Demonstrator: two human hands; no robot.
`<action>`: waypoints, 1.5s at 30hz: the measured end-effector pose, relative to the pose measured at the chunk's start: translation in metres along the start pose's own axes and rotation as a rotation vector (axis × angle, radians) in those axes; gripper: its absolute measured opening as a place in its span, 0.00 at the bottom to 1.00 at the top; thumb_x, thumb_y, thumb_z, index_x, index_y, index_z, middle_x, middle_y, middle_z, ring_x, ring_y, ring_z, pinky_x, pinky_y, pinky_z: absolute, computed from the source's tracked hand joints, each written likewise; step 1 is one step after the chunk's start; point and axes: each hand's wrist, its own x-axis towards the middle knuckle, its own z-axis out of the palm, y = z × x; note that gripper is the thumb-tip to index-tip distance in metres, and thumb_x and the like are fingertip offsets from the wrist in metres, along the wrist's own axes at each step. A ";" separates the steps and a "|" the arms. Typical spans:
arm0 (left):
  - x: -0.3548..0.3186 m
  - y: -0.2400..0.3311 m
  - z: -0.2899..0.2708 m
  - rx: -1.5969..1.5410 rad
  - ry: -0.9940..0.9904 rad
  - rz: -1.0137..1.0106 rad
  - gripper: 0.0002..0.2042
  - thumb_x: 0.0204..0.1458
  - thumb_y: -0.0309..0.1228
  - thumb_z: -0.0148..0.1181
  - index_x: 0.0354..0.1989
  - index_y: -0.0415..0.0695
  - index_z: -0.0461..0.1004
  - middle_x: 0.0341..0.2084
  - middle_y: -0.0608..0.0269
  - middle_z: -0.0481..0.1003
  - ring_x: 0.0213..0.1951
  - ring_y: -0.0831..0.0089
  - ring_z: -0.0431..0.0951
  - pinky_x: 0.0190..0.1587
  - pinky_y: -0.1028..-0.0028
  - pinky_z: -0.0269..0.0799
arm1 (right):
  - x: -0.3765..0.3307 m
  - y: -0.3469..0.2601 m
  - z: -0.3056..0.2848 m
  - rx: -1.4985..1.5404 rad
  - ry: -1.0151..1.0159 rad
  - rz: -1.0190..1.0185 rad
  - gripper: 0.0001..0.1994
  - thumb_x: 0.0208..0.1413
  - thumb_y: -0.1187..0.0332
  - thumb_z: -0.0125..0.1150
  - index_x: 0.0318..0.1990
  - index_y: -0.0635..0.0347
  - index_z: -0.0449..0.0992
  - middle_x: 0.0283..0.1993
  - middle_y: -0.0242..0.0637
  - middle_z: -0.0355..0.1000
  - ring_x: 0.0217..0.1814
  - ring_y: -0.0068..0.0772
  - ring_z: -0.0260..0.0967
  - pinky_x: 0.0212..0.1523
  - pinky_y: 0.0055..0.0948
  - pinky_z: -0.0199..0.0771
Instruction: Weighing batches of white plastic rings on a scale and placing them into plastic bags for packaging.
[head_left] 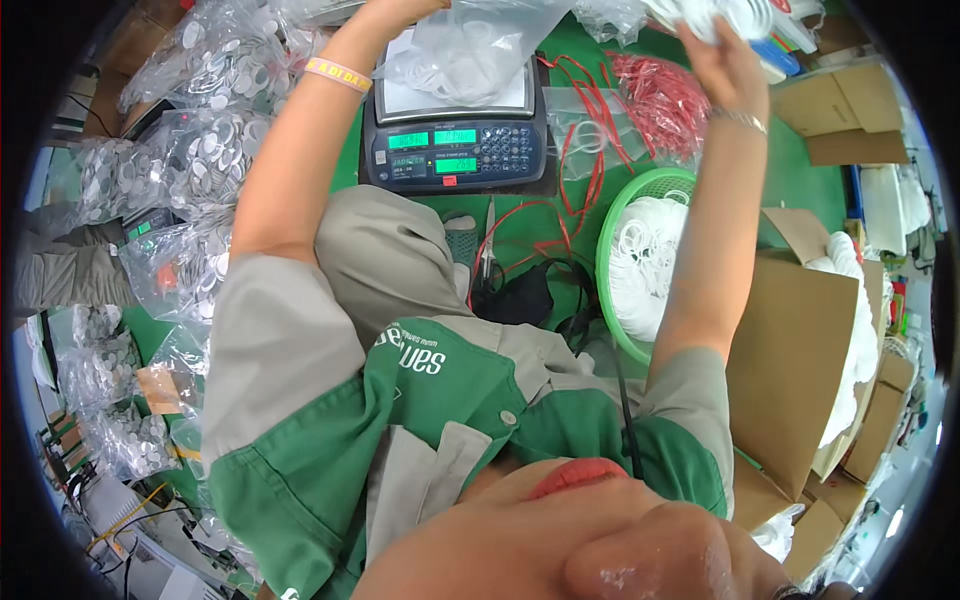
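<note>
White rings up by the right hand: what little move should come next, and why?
Perhaps bring the white rings across to the clear bag on the scale: the right hand is at them, the bag seems to hold similar white pieces, and the left hand, partly cut off, is near it.

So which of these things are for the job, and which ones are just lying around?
Seem part of the job:
- white rings, held by the right hand
- clear bag on the scale, near the mostly cut-off left hand
- green basket of more rings

Seem just lying about:
- scissors
- cardboard box
- bags of pale discs
</note>
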 end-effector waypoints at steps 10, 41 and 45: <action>-0.002 0.005 -0.007 -0.058 0.115 -0.080 0.37 0.37 0.19 0.49 0.61 0.34 0.45 0.15 0.66 0.66 0.14 0.79 0.63 0.18 0.80 0.59 | 0.055 0.148 0.109 -1.703 -0.343 -0.607 0.15 0.43 0.70 0.51 0.40 0.68 0.72 0.33 0.52 0.72 0.34 0.47 0.70 0.38 0.32 0.70; -0.071 -0.021 -0.070 -0.690 0.239 -0.005 0.20 0.51 0.38 0.44 0.48 0.37 0.67 0.56 0.38 0.53 0.32 0.67 0.63 0.39 0.72 0.60 | 0.003 0.252 -0.216 -1.654 0.158 0.081 0.16 0.41 0.61 0.61 0.39 0.55 0.72 0.36 0.44 0.73 0.41 0.47 0.70 0.41 0.39 0.69; -0.082 -0.001 -0.063 -0.802 0.255 0.114 0.17 0.49 0.33 0.44 0.43 0.35 0.69 0.51 0.39 0.61 0.34 0.60 0.62 0.37 0.69 0.59 | -0.031 0.162 -0.202 -1.266 0.164 0.103 0.13 0.45 0.65 0.60 0.37 0.62 0.75 0.29 0.35 0.72 0.27 0.27 0.67 0.29 0.26 0.64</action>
